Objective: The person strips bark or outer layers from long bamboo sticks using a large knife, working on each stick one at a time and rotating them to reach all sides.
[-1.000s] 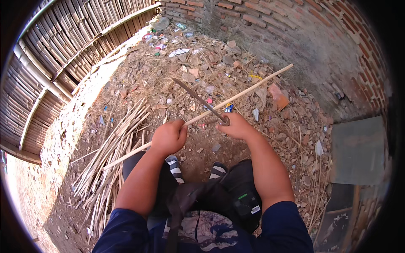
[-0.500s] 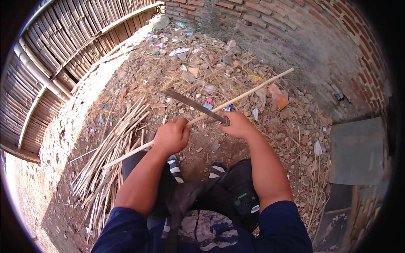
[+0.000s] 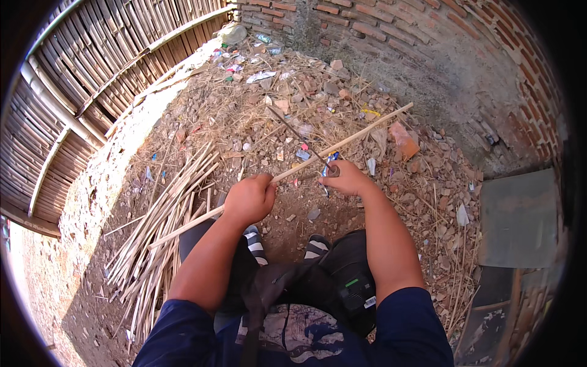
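Between hands, bamboo strip (image 3: 342, 144), left hand (image 3: 249, 199), right hand (image 3: 347, 178)

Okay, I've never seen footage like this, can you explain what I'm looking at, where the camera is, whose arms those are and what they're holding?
The camera sits on a person's head and looks down through a fisheye lens, so straight edges bend near the rim. The two bare forearms coming in from below are that person's own. The left hand grips a long pale bamboo stick that runs up to the right. The right hand holds the handle of a long thin blade laid against the stick. Below are striped sandals on dirt ground strewn with rubble and litter. A pile of split bamboo strips lies at the left. A bamboo fence and a brick wall enclose the spot.
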Demonstrator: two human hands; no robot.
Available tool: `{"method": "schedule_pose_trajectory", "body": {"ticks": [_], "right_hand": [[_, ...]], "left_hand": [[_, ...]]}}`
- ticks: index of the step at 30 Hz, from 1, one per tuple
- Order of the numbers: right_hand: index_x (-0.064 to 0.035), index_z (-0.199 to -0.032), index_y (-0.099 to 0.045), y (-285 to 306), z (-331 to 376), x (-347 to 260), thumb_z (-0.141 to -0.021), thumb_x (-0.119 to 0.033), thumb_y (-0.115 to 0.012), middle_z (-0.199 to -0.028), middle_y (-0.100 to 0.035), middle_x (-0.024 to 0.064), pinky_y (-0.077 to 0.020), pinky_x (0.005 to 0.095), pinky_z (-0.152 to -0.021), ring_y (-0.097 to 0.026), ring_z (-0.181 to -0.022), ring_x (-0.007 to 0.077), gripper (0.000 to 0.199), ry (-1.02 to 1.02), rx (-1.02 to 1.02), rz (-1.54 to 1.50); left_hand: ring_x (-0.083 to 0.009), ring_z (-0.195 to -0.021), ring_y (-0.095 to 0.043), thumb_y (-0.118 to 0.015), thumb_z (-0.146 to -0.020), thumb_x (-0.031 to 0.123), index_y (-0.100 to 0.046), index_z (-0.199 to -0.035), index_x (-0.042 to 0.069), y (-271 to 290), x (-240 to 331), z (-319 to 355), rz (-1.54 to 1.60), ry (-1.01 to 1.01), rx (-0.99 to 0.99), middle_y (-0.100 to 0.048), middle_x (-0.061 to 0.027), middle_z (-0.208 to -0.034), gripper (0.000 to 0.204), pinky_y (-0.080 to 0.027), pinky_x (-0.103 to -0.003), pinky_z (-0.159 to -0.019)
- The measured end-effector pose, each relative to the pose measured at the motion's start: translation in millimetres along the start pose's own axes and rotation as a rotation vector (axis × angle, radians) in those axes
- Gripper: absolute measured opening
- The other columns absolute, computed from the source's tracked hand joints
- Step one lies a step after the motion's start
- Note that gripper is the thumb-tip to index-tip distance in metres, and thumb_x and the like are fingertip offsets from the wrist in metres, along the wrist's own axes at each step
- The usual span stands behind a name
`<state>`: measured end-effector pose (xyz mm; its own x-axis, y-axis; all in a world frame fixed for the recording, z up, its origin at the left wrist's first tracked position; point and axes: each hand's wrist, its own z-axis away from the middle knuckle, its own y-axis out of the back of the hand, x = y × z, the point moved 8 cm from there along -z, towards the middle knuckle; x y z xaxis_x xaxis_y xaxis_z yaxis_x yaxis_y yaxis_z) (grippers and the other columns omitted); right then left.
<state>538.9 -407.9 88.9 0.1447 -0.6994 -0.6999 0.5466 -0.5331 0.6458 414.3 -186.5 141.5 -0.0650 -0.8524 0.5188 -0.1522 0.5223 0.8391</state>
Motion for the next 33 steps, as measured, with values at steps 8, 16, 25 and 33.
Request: {"method": "schedule_pose_trajectory", "body": {"ticks": [8,16,25,33], "right_hand": [[0.0047,-0.119,-0.064,-13.5,3.4,-20.7,-0.079,-0.042,-0.079,-0.1,-0.07,0.0213,-0.053,0.0407,-0.081,-0.069,-0.09,0.0329,0.063,0.116,-0.041,0.168],[0.0094,-0.127,-0.058,31.4,-24.5,90.3,-0.079,-0.049,-0.079,-0.104,-0.071,0.0212,-0.0531,0.0414,-0.079,-0.069,-0.09,0.0285,0.079,-0.116,0.282,-0.078],[0.0007,-0.109,-0.069,-9.6,-10.4,7.0,-0.077,-0.042,-0.082,-0.083,-0.069,0.0143,-0.0518,0.0395,-0.072,-0.067,-0.076,0.0262,0.055,0.053,-0.078,0.123],[0.0015,-0.113,-0.067,-2.5,-3.2,4.3,-0.078,-0.045,-0.081,-0.089,-0.071,0.0163,-0.0518,0.0402,-0.075,-0.067,-0.081,0.0277,0.059,0.114,0.069,0.084]], "left_hand": [[-0.0447,-0.08,-0.064,-0.058,-0.093,0.025,-0.063,-0.094,0.005,-1.7,-8.7,1.9,0.014,0.035,-0.006,-0.066,-0.0236,-0.082,0.021,-0.05,-0.055,-0.074],[-0.0446,-0.08,-0.064,-0.057,-0.093,0.026,-0.063,-0.091,0.004,-5.1,-10.8,2.3,0.006,0.036,-0.002,-0.067,-0.0224,-0.08,0.023,-0.05,-0.055,-0.074],[-0.0443,-0.078,-0.064,-0.058,-0.092,0.026,-0.064,-0.092,0.005,-1.3,-14.9,3.4,0.034,0.044,-0.012,-0.066,-0.0222,-0.079,0.022,-0.05,-0.054,-0.072],[-0.0421,-0.083,-0.065,-0.058,-0.092,0.026,-0.065,-0.093,0.006,2.5,-17.1,0.2,0.037,0.018,0.05,-0.067,-0.0212,-0.083,0.021,-0.051,-0.053,-0.075]]}}
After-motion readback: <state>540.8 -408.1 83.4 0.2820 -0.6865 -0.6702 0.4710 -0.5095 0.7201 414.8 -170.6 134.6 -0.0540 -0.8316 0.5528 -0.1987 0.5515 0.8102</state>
